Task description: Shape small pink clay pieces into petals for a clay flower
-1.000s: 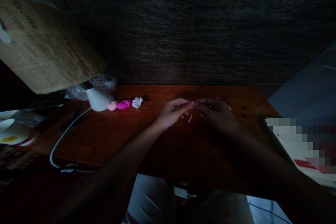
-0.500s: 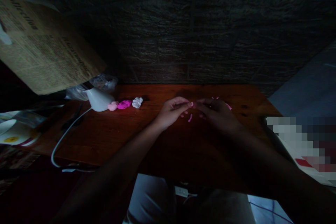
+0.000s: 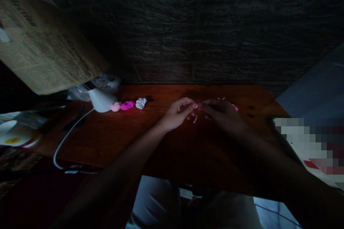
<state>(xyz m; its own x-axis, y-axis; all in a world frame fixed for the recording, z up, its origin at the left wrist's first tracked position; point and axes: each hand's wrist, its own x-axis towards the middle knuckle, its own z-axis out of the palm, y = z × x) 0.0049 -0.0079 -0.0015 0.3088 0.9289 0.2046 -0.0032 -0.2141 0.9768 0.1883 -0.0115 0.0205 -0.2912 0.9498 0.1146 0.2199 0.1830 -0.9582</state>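
My left hand (image 3: 177, 113) and my right hand (image 3: 221, 113) meet fingertip to fingertip over the middle of the wooden table (image 3: 150, 139). Both pinch a small pink piece of clay (image 3: 196, 106) between them. A thin pink clay strip (image 3: 195, 118) lies on the table just below the fingers. More pink bits (image 3: 234, 107) show behind my right hand. To the left lie a light pink lump (image 3: 115, 106), a magenta lump (image 3: 127, 105) and a white lump (image 3: 141, 103) in a row.
A white lamp base (image 3: 101, 100) with a white cable (image 3: 63, 143) stands at the table's left. A newspaper sheet (image 3: 45, 46) hangs above it. Plastic wrap (image 3: 106, 81), a plate (image 3: 13, 137), a dark brick wall (image 3: 201, 25) and papers (image 3: 317, 164) at right surround the table.
Both hands have stayed together over the same spot, pinching the pink piece; only the fingers have shifted slightly and the view has drifted a little.
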